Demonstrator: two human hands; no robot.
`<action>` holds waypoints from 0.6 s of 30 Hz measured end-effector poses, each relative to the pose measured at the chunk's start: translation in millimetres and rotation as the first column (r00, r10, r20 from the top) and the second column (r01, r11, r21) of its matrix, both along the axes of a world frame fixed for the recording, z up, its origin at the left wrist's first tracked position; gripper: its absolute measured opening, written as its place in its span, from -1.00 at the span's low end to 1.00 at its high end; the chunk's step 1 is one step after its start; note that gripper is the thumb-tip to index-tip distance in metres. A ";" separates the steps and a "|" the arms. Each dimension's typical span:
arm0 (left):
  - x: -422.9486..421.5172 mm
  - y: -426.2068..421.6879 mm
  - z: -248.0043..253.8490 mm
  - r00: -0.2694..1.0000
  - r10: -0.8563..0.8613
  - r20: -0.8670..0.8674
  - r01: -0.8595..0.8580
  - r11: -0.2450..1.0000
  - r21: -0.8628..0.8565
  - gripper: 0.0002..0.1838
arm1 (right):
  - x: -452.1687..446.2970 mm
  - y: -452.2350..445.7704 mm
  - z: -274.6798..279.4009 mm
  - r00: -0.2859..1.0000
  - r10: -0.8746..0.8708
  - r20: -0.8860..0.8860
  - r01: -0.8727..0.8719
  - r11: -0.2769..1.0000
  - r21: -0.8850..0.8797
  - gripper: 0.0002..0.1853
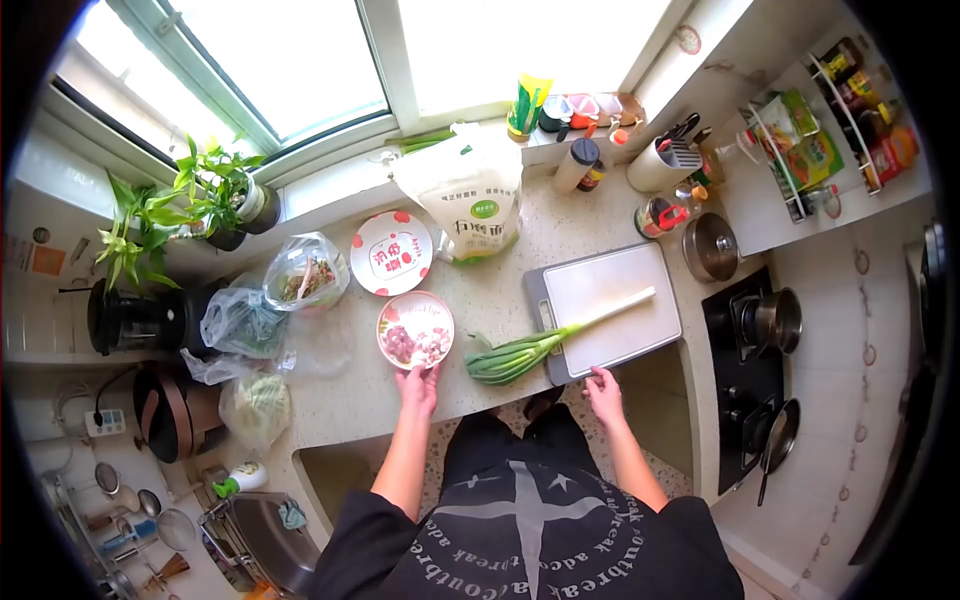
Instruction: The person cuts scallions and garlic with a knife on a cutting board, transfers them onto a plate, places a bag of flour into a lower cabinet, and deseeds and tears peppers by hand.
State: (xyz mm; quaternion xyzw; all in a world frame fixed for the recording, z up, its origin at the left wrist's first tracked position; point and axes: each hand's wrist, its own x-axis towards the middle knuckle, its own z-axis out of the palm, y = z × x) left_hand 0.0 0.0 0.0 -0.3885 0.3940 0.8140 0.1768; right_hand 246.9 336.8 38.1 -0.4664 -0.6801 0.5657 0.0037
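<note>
My left hand (418,390) is at the near rim of a small bowl (381,322) with a red-patterned edge, its fingers gripping that rim. Inside the bowl lie pieces of chopped pinkish meat (405,345) in two shades. My right hand (603,397) is by the near edge of a white cutting board (625,295) with a grey border, its fingers loosely bent and apart; whether they touch the board is unclear. A long green onion (545,350) rests diagonally across the board, its leafy end on the counter and its white end on the board.
Behind the bowl stand a patterned plate (392,252) and a white flour bag (468,195). Plastic bags of vegetables (308,275) sit on the left. Right of the board are a lidded pot (710,247) and a stove (738,400) with pans. A knife block (665,165) stands at the back.
</note>
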 end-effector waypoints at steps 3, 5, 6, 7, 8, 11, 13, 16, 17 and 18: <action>0.5 -2.4 3.7 0.999 0.028 0.021 -0.027 0.999 -0.016 -0.27 | -4.7 2.2 -2.0 1.000 0.018 -0.001 -0.018 1.000 0.004 -0.59; -10.1 10.6 1.6 0.999 0.049 0.011 -0.048 0.999 -0.022 -0.27 | -21.7 16.6 -5.3 0.999 0.044 -0.011 -0.044 0.998 0.042 -0.59; 0.2 12.8 -1.8 0.998 0.056 0.017 -0.056 0.998 -0.010 -0.27 | -17.4 22.0 0.5 0.998 0.060 0.007 -0.060 0.997 0.058 -0.59; 4.5 13.8 -5.3 0.998 0.063 0.014 -0.063 0.998 -0.001 -0.26 | -19.6 26.3 2.2 0.997 0.076 0.016 -0.077 0.994 0.071 -0.59; 7.5 14.7 -8.9 0.997 0.071 0.008 -0.071 0.997 0.008 -0.26 | -23.1 30.9 3.0 0.996 0.091 0.023 -0.093 0.992 0.084 -0.58; 11.6 18.1 -18.7 0.996 0.087 0.017 -0.086 0.996 -0.016 -0.26 | -33.4 52.4 -7.0 0.985 0.166 0.042 -0.171 0.974 0.150 -0.57; 13.4 24.2 -24.2 0.990 0.140 0.013 -0.139 0.989 -0.052 -0.35 | -42.9 65.8 -1.7 0.982 0.182 0.048 -0.187 0.972 0.140 -0.56; 10.7 31.4 -18.8 0.986 0.159 0.047 -0.152 0.981 -0.120 -0.36 | -54.2 91.6 -1.5 0.976 0.214 0.043 -0.218 0.963 0.158 -0.56; 9.5 32.5 -19.1 0.986 0.158 0.062 -0.147 0.978 -0.149 -0.38 | -53.7 100.4 -3.6 0.973 0.226 0.043 -0.230 0.959 0.166 -0.56; 9.5 33.9 -18.9 0.986 0.154 0.064 -0.141 0.974 -0.177 -0.39 | -54.8 108.8 -3.1 0.973 0.228 0.022 -0.228 0.959 0.166 -0.56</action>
